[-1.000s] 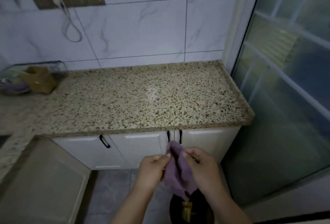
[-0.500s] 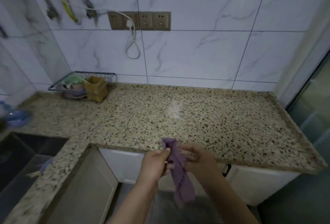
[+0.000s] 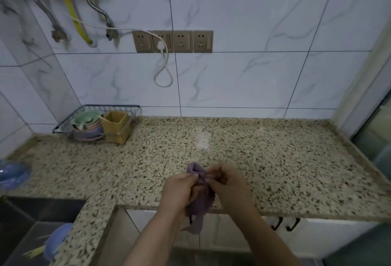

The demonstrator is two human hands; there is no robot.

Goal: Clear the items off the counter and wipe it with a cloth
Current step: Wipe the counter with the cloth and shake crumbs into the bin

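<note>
Both hands sit together at the near edge of the counter [image 3: 264, 159], and I log them first. Left hand [image 3: 179, 191]: fingers curled, pinching the purple cloth [image 3: 200, 202] near its top. Right hand [image 3: 230, 187]: fingers also curled in, gripping the same upper part of the cloth from the other side, so the two hands nearly touch. The cloth is bunched between them, its long axis running roughly top to bottom; a small fold stands above the fingers and the tail hangs below the counter edge, in front of the cabinet doors. Key relation: the bare granite lies straight ahead of and just beyond the hands, stretching further to the right than to the left, so I judge the right hand better placed to lay the cloth down. A wire rack [image 3: 63, 127] with bowls and a brown container [image 3: 116, 127] stands at the back left corner, well apart from the hands.
</note>
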